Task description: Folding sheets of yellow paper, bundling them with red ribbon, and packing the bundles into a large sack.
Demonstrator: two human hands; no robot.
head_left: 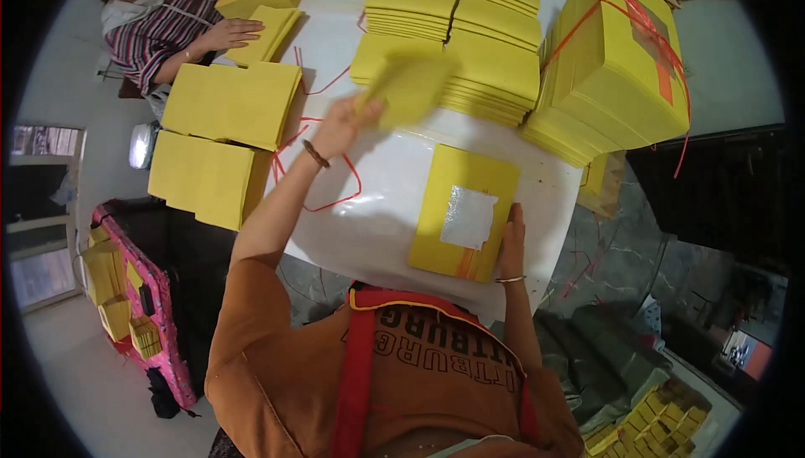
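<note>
My left hand (pixel 350 121) is raised over the table, its fingers closed on the near edge of a flat yellow paper piece (pixel 412 93). Motion smears that piece, so its thickness and fold are unclear. Below and to the right lies a rectangular yellow paper pad (pixel 425 227) with a whitish patch (pixel 467 217) and an orange strip at its near edge. Alongside the pad's right edge is my right hand (pixel 513 244), its fingers stretched out, with nothing gripped. Beyond the held piece stand two rows of yellow paper stacks (pixel 495 60).
A tall yellow bundle tied with red string (pixel 591 64) stands at the right. More yellow stacks (pixel 226 106) line the left edge, where another person's hand (pixel 231 35) rests on paper. Loose red string (pixel 359 183) lies on the white table (pixel 377 236).
</note>
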